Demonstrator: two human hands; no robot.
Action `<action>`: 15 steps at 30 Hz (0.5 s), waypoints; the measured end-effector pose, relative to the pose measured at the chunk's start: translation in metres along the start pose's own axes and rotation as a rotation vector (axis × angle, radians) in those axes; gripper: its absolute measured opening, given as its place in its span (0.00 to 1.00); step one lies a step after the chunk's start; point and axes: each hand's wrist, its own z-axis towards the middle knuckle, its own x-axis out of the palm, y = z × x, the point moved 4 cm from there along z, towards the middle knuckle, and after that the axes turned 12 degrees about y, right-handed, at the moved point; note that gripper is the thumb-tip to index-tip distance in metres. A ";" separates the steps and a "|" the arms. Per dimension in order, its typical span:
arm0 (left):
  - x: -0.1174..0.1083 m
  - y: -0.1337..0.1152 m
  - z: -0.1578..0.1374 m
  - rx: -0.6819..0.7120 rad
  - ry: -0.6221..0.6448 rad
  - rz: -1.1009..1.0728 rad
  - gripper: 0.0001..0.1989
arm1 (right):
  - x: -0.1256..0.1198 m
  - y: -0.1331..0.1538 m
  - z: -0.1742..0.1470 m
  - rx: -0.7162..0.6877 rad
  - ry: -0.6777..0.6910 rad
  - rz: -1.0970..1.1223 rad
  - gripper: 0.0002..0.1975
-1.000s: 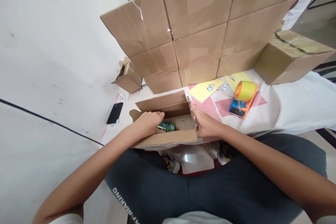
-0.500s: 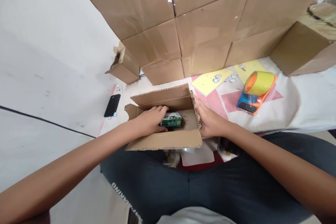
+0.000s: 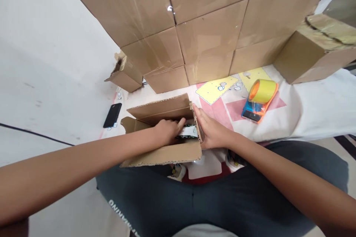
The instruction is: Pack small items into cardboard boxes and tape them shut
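- Currently, the green-and-white carton [image 3: 189, 132] lies inside the open cardboard box [image 3: 160, 107], near the right end wall [image 3: 196, 123], a pale face turned up and its left part hidden behind my fingers.
- My left grip [image 3: 170, 132] reaches down into the box, fingers bent at the carton's left end; the thumb is out of sight, so I cannot tell whether I pinch the carton or merely press on it.
- My right grip [image 3: 214, 130] is laid against the outside of the end wall, fingers close together by its upper edge; whether any of them curl underneath, I cannot tell.
- To do this well, I judge that the two should oppose each other: the right one firm as a backstop, the left one gentle, so that the box does not skid across the tabletop [image 3: 308, 111].
- Pressure belongs on a broad face, not on a corner, since thin packaging probably dents easily.
- My left forearm [image 3: 91, 157] crosses over the box's left end, and the near flap [image 3: 164, 155] leans out towards my lap; a higher wrist would spare the cardboard a crease.
- The tape dispenser [image 3: 260, 100] sits well apart on my right, so that elbow has room.
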 end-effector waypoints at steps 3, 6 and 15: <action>0.007 -0.005 0.012 -0.078 0.021 0.039 0.29 | -0.001 0.001 0.000 0.011 0.003 0.004 0.75; 0.011 -0.002 0.018 -0.097 0.020 0.061 0.32 | -0.001 0.001 0.000 0.032 0.012 0.016 0.74; -0.034 -0.007 -0.095 0.018 -0.477 0.029 0.15 | -0.003 -0.003 0.001 0.034 -0.003 0.045 0.72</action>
